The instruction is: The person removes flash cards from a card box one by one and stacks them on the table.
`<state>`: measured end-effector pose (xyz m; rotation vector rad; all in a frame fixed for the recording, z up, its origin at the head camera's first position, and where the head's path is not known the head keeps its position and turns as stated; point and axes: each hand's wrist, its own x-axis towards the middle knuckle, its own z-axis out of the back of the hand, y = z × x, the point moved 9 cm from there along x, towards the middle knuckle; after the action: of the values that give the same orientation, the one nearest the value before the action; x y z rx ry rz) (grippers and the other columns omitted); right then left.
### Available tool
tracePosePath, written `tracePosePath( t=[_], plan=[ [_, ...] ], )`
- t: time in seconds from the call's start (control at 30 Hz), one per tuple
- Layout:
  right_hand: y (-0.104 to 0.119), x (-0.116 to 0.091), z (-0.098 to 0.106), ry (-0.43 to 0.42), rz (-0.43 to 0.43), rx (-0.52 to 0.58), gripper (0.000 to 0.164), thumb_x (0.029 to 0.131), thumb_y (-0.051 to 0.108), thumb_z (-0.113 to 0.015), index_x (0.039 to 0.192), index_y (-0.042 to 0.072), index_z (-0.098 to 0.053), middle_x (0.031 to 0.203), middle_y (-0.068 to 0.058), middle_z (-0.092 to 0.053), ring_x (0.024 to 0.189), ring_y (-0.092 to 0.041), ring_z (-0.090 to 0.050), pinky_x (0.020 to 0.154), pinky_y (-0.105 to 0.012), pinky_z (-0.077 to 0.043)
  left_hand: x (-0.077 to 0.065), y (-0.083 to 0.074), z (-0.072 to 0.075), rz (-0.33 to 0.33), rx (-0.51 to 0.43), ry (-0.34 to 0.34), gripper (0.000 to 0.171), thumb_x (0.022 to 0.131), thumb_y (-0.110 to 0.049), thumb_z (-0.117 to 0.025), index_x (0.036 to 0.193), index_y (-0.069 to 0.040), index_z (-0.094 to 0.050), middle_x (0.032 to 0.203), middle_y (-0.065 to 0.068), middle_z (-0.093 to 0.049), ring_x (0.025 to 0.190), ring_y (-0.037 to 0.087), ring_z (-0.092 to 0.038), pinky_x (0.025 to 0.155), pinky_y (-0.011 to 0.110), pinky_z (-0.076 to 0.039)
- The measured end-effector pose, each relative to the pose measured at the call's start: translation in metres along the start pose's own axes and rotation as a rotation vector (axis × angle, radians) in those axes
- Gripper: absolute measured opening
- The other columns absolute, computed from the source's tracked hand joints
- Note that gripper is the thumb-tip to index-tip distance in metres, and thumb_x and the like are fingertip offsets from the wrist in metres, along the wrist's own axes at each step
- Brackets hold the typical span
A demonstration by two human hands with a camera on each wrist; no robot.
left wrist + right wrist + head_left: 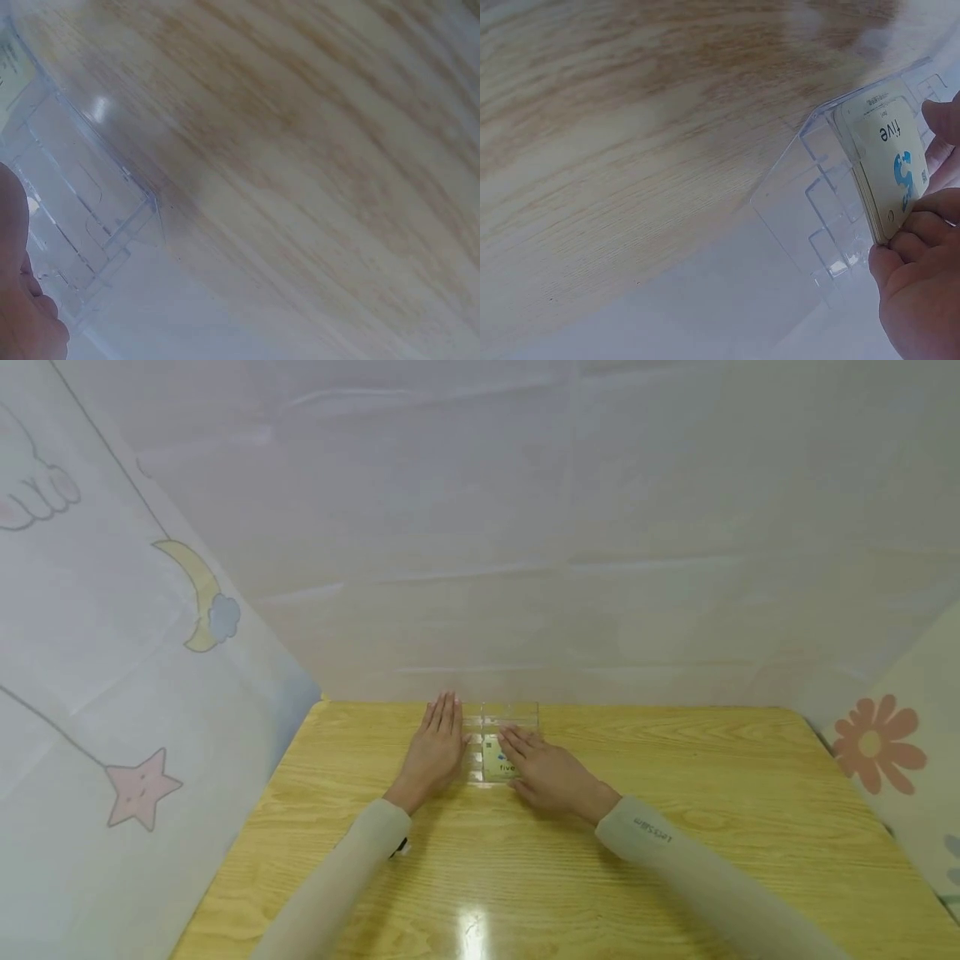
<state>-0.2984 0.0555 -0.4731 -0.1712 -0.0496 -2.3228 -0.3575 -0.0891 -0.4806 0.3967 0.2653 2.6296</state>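
A clear plastic holder with divided slots stands at the far edge of the wooden table. In its right-hand part lies a stack of pale cards, the top one marked "five" with a blue figure. My left hand rests along the holder's left side, its fingers straight and pointing away. Over the upper right of the cards lies my right hand, fingers extended and thumb near the holder's front edge. It covers part of the top card. In the left wrist view, the holder's empty slots show beside skin at the frame's edge.
The wooden table stretches in front of the hands and to both sides. Right behind the holder rises a pale backdrop. Printed side sheets carry a moon, a star and an orange flower.
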Motion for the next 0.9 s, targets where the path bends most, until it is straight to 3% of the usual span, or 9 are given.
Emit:
tracePosePath(
  t=[0.27,0.47,0.77,0.9],
  plan=[
    [0.000,0.000,0.003,-0.029,0.001,-0.023,0.068,0.105,0.031,-0.064,0.159,-0.003,-0.040,0.165,-0.023,-0.042,0.156,-0.037,-0.041,0.126,-0.049,-0.041,0.001,-0.001,0.001,-0.003,0.000,0.017,0.067,0.115,-0.038,-0.037,0.162,0.009,-0.026,0.172,0.029,-0.023,0.162,0.041,-0.025,0.134,0.050,-0.025],
    [-0.003,0.001,0.010,-0.065,-0.025,-0.033,0.058,0.105,0.020,-0.065,0.157,0.001,-0.047,0.161,-0.018,-0.050,0.149,-0.033,-0.051,0.118,-0.046,-0.050,0.003,0.000,0.005,-0.002,-0.014,0.045,0.067,0.116,-0.038,-0.033,0.163,0.009,-0.024,0.173,0.028,-0.020,0.164,0.040,-0.021,0.135,0.050,-0.023],
    [-0.003,0.005,0.025,-0.150,-0.056,0.056,0.042,0.101,0.003,-0.066,0.143,0.009,-0.065,0.143,-0.009,-0.068,0.114,-0.028,-0.076,0.094,-0.040,-0.064,0.000,0.001,0.006,0.000,-0.040,0.044,0.067,0.115,-0.036,-0.035,0.163,0.010,-0.023,0.173,0.029,-0.019,0.163,0.041,-0.021,0.135,0.051,-0.024],
    [-0.003,0.005,0.026,-0.160,-0.064,0.113,0.039,0.101,0.003,-0.066,0.139,0.010,-0.068,0.139,-0.007,-0.070,0.114,-0.025,-0.076,0.094,-0.037,-0.064,-0.001,0.001,0.003,0.001,-0.042,0.053,0.067,0.115,-0.036,-0.036,0.163,0.009,-0.022,0.173,0.028,-0.018,0.164,0.040,-0.020,0.135,0.051,-0.023]
  ],
)
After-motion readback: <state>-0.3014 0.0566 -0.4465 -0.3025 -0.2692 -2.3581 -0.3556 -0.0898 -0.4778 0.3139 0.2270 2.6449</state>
